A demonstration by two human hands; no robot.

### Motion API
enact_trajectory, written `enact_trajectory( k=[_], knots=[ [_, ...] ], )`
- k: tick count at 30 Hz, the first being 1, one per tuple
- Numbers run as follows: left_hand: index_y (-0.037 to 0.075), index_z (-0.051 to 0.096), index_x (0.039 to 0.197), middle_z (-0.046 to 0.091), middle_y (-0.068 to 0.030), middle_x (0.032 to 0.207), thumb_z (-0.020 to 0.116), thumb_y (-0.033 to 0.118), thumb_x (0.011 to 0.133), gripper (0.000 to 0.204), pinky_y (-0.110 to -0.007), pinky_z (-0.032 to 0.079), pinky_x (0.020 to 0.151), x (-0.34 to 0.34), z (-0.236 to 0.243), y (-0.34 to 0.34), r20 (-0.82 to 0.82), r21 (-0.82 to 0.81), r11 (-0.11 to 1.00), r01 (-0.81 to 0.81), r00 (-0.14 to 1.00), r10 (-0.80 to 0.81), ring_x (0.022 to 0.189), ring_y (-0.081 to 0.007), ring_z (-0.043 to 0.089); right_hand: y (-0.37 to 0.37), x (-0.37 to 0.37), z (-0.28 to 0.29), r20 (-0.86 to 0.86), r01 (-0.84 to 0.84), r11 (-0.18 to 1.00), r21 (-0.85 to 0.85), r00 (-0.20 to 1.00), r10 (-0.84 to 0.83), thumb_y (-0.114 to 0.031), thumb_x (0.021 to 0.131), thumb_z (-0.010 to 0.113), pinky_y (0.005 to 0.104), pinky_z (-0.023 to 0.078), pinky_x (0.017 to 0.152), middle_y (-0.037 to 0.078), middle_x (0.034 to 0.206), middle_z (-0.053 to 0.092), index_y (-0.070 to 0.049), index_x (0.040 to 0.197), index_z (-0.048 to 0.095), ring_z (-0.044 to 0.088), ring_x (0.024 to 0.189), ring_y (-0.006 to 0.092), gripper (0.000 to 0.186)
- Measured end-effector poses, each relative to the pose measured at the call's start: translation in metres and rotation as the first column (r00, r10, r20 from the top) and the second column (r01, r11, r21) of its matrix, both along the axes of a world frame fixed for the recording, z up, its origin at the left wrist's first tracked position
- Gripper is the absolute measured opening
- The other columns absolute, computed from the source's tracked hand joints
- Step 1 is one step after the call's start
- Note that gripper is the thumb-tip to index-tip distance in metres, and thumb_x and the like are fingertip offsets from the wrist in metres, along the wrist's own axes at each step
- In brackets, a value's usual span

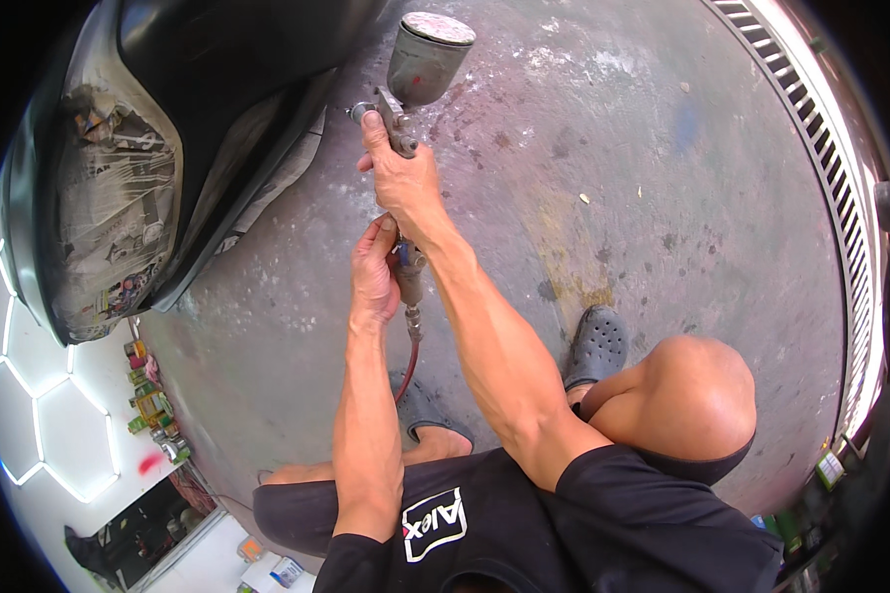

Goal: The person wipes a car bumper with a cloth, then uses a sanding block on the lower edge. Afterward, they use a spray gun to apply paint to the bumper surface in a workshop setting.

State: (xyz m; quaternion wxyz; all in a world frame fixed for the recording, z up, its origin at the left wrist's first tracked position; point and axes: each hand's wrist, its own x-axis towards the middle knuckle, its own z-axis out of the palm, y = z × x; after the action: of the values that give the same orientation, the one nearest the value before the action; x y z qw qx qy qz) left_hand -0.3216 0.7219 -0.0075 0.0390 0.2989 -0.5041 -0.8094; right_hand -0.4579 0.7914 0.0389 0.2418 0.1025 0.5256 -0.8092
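A: Where is the spray gun (412, 277) from the fingers?

B: In the right hand (408, 188), held up over the floor (603, 208) — nothing else appears to carry it. That hand is wrapped around its middle, so there is no gap to cross: the gun lies within those fingers, and passes out above and below them.

A: And the left hand (374, 282)?

B: Lower down, beside the gun's bottom end, nearer the person's body. Its fingers are drawn in narrow against the gun; I can't tell whether they grip or only touch, since part is hidden.

A: How does its long axis run?

B: Away from the person, leaning slightly right at the far end. The grey cup (428, 64) is farthest off; the red hose (407, 368) trails from the near end.

A: Which way does it point?

B: Left — the nozzle (359, 112) sits crosswise to that length, facing the black panel (232, 59) over the floor's left side. The slatted strip (829, 148) along the floor's right edge lies behind it.
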Motion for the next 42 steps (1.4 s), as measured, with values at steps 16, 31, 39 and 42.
enact_trajectory(
  k=[16,31,39,42],
  knots=[
    [-0.001,0.062,0.142,0.071,-0.0087,0.128,0.065,0.033,0.111,0.046,-0.034,0.053,0.100,-0.023,0.028,0.031,0.250,-0.554,0.830,0.062,0.964,0.095,0.111,-0.0164,0.066,0.013,-0.029,-0.006,0.035,-0.033,0.992,-0.123,0.999,0.037,-0.072,0.095,0.071,0.0357,0.051,0.066,0.003,0.071,0.067,-0.005,0.080,0.071,0.062,0.070,0.0148,0.068],
    [-0.003,0.063,0.143,0.072,-0.0139,0.128,0.067,0.027,0.108,0.046,-0.032,0.055,0.089,0.043,0.111,0.067,0.597,-0.717,0.513,0.473,0.796,0.100,0.106,-0.0181,0.068,0.020,-0.038,-0.004,0.040,-0.132,0.981,-0.139,0.990,0.138,-0.083,0.093,0.064,0.0359,0.050,0.066,0.004,0.071,0.064,-0.004,0.079,0.067,0.061,0.071,0.0158,0.080],
    [0.000,0.067,0.139,0.073,-0.0155,0.126,0.073,0.025,0.105,0.043,-0.033,0.056,0.091,0.023,0.149,0.104,0.735,-0.488,0.461,0.741,0.634,-0.241,0.110,-0.0187,0.068,0.035,-0.048,-0.019,0.071,-0.082,0.985,-0.152,0.993,0.093,-0.082,0.094,0.062,0.0343,0.049,0.066,0.002,0.071,0.063,-0.004,0.086,0.070,0.060,0.070,0.0143,0.079],
    [-0.003,0.069,0.133,0.073,-0.0143,0.133,0.075,0.018,0.100,0.039,-0.037,0.050,0.109,0.051,0.209,0.129,0.646,-0.436,0.374,0.819,0.574,-0.503,0.126,-0.0244,0.066,0.025,-0.048,-0.015,0.078,-0.081,0.981,-0.178,0.992,0.096,-0.082,0.094,0.062,0.0346,0.049,0.068,0.002,0.073,0.064,-0.005,0.086,0.070,0.061,0.072,0.0148,0.078]
  ],
)
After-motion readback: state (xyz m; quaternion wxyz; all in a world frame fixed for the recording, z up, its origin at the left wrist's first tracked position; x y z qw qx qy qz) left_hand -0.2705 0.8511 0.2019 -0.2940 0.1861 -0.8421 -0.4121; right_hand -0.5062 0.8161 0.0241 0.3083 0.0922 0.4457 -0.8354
